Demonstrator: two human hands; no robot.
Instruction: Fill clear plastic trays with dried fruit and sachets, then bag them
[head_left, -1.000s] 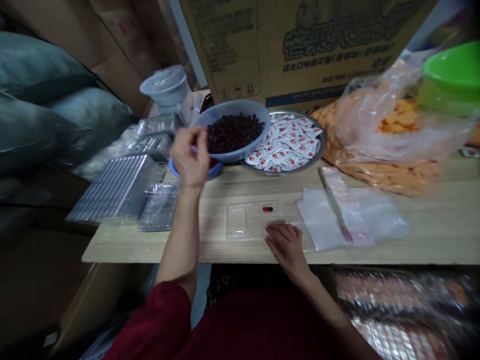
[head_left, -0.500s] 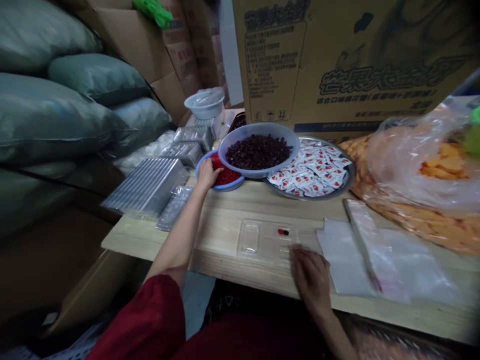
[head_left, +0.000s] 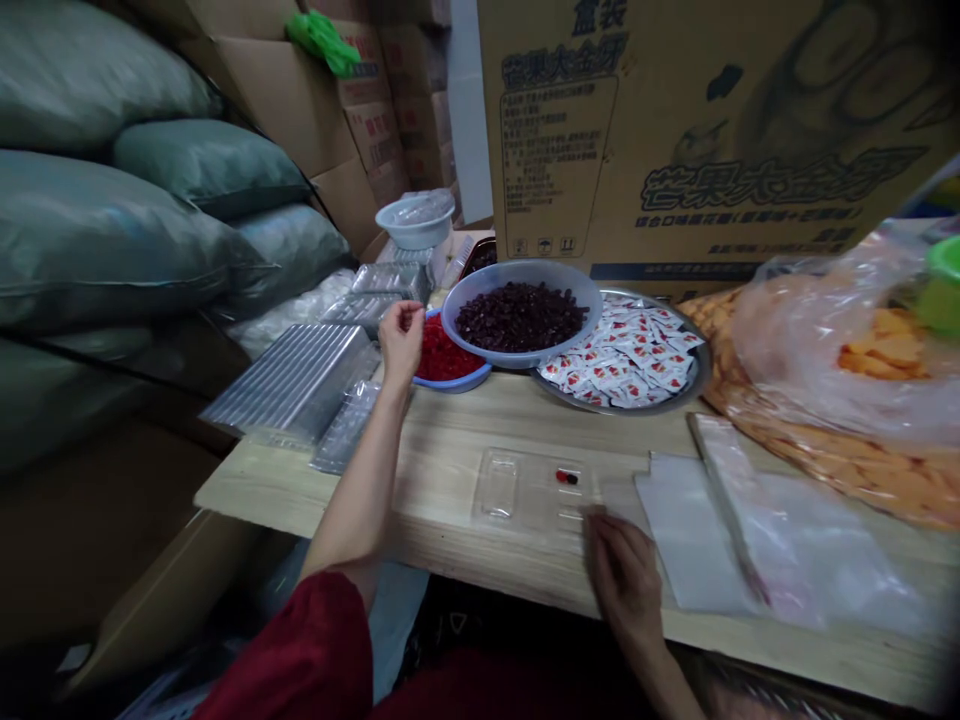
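My left hand (head_left: 401,338) is raised at the left rim of a blue basin (head_left: 459,383) of small red pieces (head_left: 444,348). Its fingers are pinched together; what they hold is too small to make out. In front of me lies a clear plastic tray (head_left: 536,500) with compartments. One red piece (head_left: 561,477) and one dark piece (head_left: 572,479) sit side by side in its upper right part. At the tray's lower right corner, my right hand (head_left: 626,565) has its fingers curled on the edge. A pale bowl (head_left: 517,355) of dark pieces overlaps the basin.
A metal tray (head_left: 701,375) holds small white printed packets. Stacked clear plastic trays (head_left: 292,380) stand left, flat clear bags (head_left: 697,540) right. An orange-patterned bag (head_left: 825,460) lies behind those. A large carton (head_left: 562,140) backs the table; stuffed sacks (head_left: 112,240) are piled left.
My left hand has lifted out of the red pieces and moved slightly left and up, its fingers now pinched. My right hand stays at the tray's corner. The view has shifted slightly.
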